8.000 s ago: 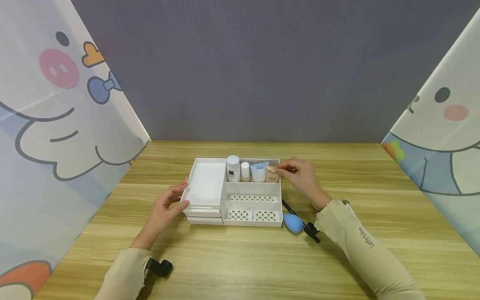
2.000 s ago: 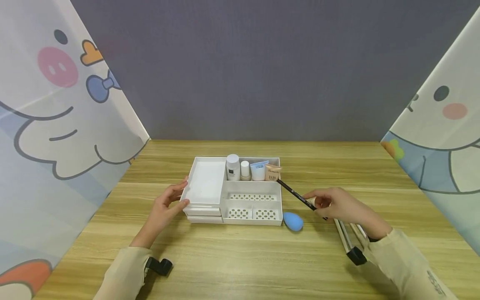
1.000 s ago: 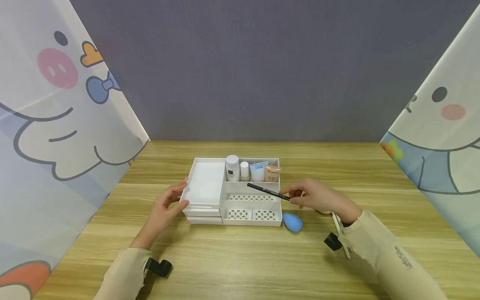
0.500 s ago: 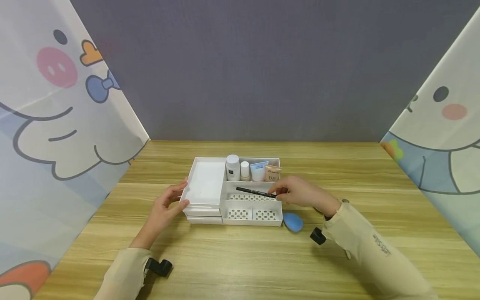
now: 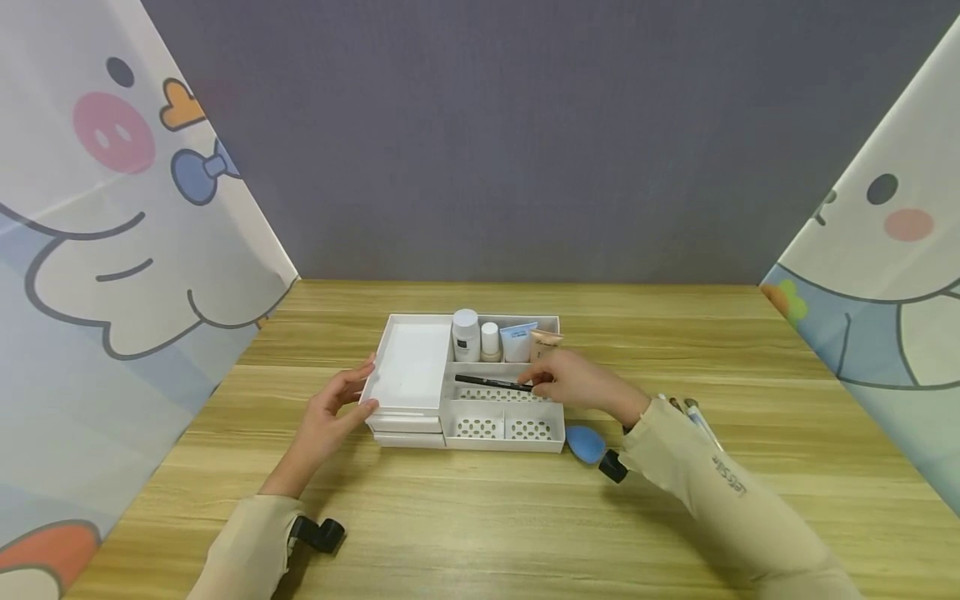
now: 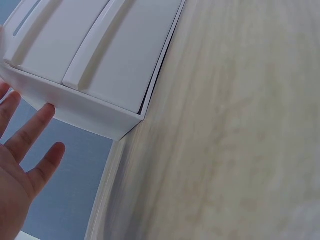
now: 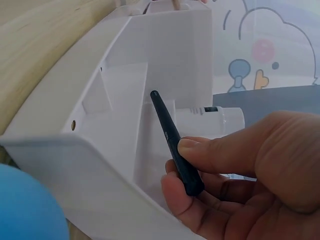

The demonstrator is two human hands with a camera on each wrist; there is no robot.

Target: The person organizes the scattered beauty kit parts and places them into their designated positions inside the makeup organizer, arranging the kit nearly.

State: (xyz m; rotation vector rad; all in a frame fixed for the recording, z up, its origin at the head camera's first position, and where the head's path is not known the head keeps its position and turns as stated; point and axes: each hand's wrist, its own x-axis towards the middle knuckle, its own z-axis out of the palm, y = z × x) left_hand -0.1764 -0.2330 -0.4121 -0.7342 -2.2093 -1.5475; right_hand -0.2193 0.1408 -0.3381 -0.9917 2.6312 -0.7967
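Note:
My right hand pinches a slim black makeup pen near one end, between thumb and fingers. In the head view the pen lies level over the middle compartment of the white organizer; whether it touches the bottom, I cannot tell. My left hand rests at the organizer's left side, its fingers spread and fairly straight against the wall. The back compartment holds a white bottle, a smaller white-capped bottle, a light blue tube and a beige BB tube, partly behind my right hand.
A blue makeup sponge lies just right of the organizer. Several makeup brushes lie farther right on the wooden table, partly under the right sleeve. Two drawers sit under the organizer's left tray.
My right hand earlier held the BB tube in the back compartment. It then carried the pen from the table's right leftward, over the middle compartment. The left hand stays put.

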